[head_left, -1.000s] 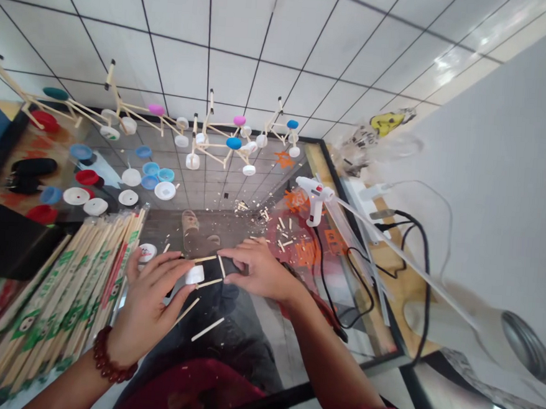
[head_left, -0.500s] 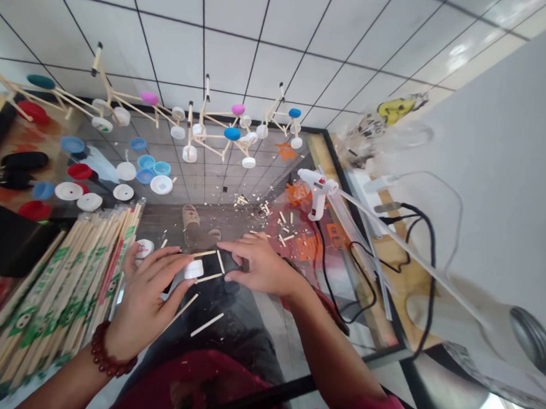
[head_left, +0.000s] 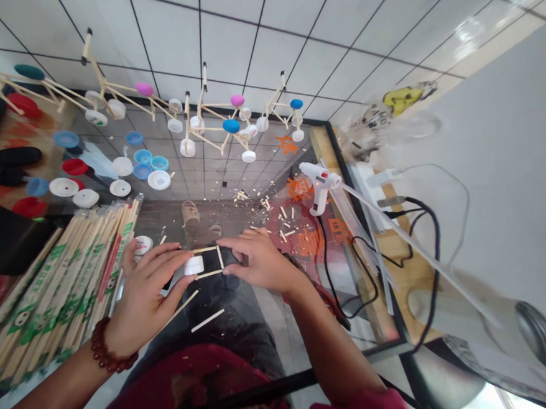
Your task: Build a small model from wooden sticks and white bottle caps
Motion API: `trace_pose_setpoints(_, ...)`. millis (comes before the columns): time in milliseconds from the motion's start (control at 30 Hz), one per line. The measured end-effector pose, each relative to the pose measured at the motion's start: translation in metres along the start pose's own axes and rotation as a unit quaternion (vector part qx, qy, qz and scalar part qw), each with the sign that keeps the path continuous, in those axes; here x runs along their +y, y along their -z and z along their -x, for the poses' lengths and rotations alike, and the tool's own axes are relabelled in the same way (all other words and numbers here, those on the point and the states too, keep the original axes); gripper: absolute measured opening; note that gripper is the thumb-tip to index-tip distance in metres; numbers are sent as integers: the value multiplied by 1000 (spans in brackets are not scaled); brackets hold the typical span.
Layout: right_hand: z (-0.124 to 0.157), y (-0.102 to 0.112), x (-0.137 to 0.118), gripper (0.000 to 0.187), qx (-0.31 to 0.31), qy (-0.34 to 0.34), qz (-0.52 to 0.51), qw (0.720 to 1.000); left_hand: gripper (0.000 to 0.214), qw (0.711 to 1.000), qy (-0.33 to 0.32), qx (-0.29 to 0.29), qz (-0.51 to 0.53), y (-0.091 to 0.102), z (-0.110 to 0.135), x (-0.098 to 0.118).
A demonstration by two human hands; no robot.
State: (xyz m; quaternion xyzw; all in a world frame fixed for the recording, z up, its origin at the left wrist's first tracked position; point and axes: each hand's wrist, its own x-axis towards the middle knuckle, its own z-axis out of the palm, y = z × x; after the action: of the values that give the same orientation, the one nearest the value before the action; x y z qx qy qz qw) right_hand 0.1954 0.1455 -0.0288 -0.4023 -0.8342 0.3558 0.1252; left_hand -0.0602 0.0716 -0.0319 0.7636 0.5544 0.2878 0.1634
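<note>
The left hand (head_left: 149,295) is bracketing the left end of a stick frame (head_left: 220,258), thumb and fingers pinching it from the lower and upper sides, with a white cap (head_left: 194,265) sitting between the fingertips. The right hand (head_left: 262,260) is pinching the opposite end, index finger and thumb spanning the cross stick, presumably to keep the corners square. The frame is lying on the glass tabletop (head_left: 190,189) in front of the wearer. The glue gun (head_left: 320,186) is resting beyond the right hand, probably to remain reachable while clearing the working area. The left fingers are hiding the side sticks' left ends; whether they are pressing the cap itself cannot be told. The picture's left edge is cutting off a black sheet (head_left: 6,239), and glue at the joints is too small to confirm.
</note>
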Motion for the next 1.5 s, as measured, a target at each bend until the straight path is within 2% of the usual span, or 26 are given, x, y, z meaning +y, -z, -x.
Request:
trace_pose_setpoints(467, 1, -1, 3, 49, 17, 26, -8, 999, 22, 999, -40, 13, -18, -1, 1, -2)
trace_pose_setpoints(767, 0, -3, 3, 45, 32, 30, -16, 999, 23, 999, -42, 13, -29, -1, 1, -2)
trace_pose_setpoints(1067, 2, -3, 6, 56, 27, 36, -19, 999, 24, 999, -40, 9, -28, 0, 1, -2)
trace_pose_setpoints(1500, 1, -4, 8, 38, 33, 43, -11, 998, 21, 999, -35, 4, -24, 2, 0, 0)
